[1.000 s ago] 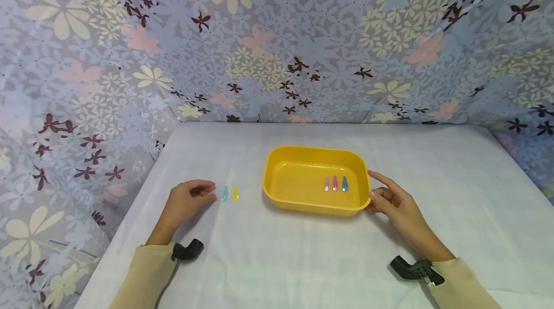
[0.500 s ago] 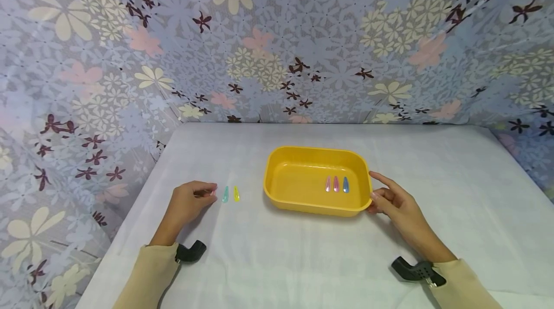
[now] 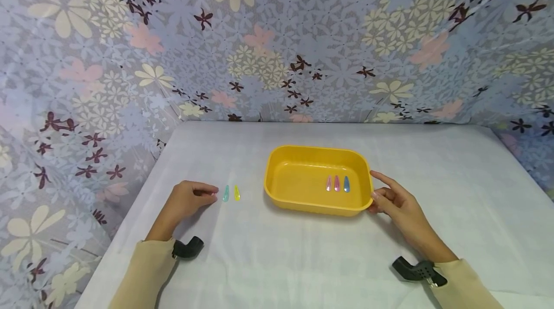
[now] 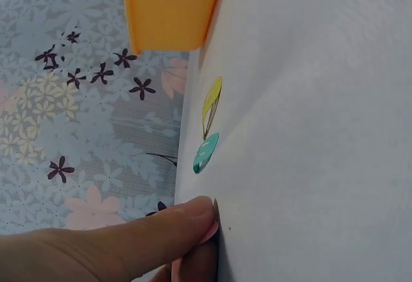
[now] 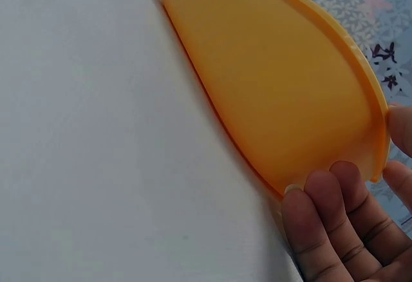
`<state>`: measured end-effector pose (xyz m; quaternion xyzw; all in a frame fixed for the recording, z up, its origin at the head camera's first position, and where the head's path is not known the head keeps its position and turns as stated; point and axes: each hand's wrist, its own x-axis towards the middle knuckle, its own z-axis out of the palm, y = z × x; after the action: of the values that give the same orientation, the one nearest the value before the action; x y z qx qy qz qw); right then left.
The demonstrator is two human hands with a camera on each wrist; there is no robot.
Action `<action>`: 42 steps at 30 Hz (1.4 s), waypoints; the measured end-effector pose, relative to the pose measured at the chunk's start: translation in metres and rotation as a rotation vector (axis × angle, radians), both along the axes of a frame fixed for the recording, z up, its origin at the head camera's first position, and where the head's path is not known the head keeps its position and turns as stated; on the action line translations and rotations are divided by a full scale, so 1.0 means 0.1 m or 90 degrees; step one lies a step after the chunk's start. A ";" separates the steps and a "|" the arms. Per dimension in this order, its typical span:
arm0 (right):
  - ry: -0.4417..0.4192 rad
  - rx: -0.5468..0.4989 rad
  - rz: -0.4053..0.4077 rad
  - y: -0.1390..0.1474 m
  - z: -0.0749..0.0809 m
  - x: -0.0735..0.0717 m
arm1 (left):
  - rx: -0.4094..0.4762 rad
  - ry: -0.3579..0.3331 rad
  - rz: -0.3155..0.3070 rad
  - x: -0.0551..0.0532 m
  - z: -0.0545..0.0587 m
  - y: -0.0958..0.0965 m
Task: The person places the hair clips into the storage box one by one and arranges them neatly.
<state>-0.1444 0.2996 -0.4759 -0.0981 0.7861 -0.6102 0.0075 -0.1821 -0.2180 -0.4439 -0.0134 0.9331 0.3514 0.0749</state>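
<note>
My left hand (image 3: 186, 200) pinches a pink snap hair clip (image 4: 211, 232) between thumb and fingers, low over the white cloth; most of the clip is hidden by the fingers. Just to the right of these fingertips lie a teal hair clip (image 3: 226, 193) and a yellow hair clip (image 3: 237, 193). In the middle stands a yellow tray (image 3: 303, 208). Inside it, toward the right end, are a light pink clip (image 3: 328, 183), a darker pink clip (image 3: 336, 183) and a blue clip (image 3: 346, 184) in a row. My right hand (image 3: 398, 205) holds the tray's right end, several fingertips against its outer wall.
The white cloth (image 3: 277, 261) covers the table. A flowered curtain (image 3: 277, 44) rises behind the table and along its left side. Black camera mounts sit on the left wrist (image 3: 188, 247) and the right wrist (image 3: 417, 270).
My left thumb and fingers have closed over the pink hair clip, which showed more between them before. The right hand and the tray stay as they were.
</note>
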 end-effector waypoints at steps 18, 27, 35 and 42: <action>-0.001 0.007 -0.007 0.01 -0.01 -0.02 | 0.027 -0.027 -0.009 0.00 0.07 -0.03; -0.001 0.014 -0.010 0.00 -0.02 -0.03 | 0.132 -0.055 0.013 -0.02 -0.02 -0.14; 0.001 0.018 -0.006 0.01 -0.02 -0.02 | 0.170 -0.037 0.018 -0.01 -0.01 -0.17; 0.002 0.011 -0.004 0.01 -0.03 -0.02 | 0.228 -0.057 0.021 -0.01 -0.02 -0.22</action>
<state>-0.1468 0.3011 -0.4789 -0.0964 0.7916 -0.6034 0.0052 -0.1827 -0.2402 -0.4463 -0.0307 0.8510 0.5122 0.1118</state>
